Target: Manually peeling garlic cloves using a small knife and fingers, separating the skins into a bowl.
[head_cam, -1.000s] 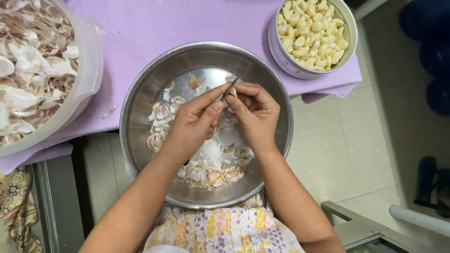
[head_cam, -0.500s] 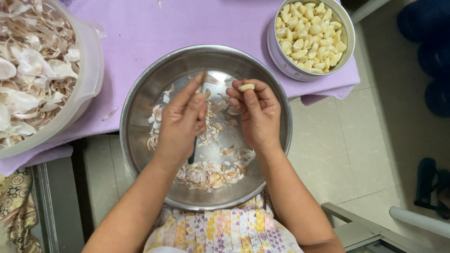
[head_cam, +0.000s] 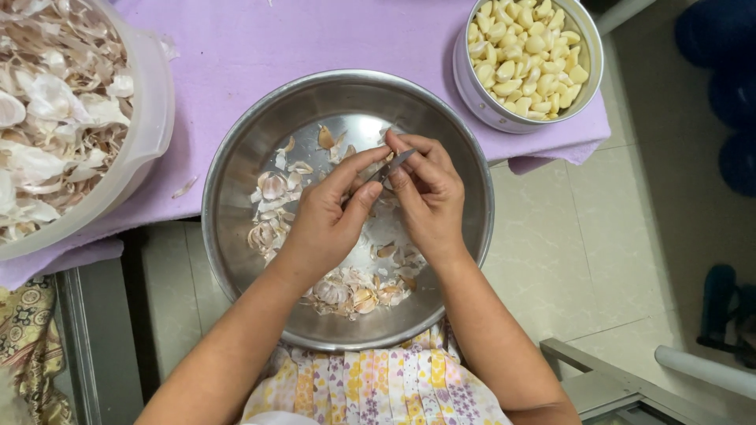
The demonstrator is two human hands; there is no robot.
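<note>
Since half a second ago my two hands have come back together over the wide steel bowl [head_cam: 236, 181]: the left hand [head_cam: 331, 216], its grip clamped on a small knife [head_cam: 386, 169], works against the right hand [head_cam: 429, 201], whose fingers pinch what I take for a garlic clove, mostly hidden. The peeled clove seen earlier is gone from the right fingertips, so I judge a new one is begun. Papery skins [head_cam: 272, 212] litter the bowl; far right on the lilac-clothed desk [head_cam: 260, 39] sits a round tin of peeled cloves [head_cam: 528, 59], far left a plastic tub of husks [head_cam: 55, 118]; nothing is in the way.

Two bare hands work here, the left hand [head_cam: 331, 216] and the right hand [head_cam: 429, 197], with one small knife [head_cam: 390, 167] between them. There are three containers: one wide steel bowl [head_cam: 236, 181], one plastic tub [head_cam: 150, 134] and one round tin [head_cam: 480, 98]. One purple cloth [head_cam: 260, 39] lies under them. The peeled cloves [head_cam: 524, 51] and loose skins [head_cam: 272, 212] are too many to count.
</note>
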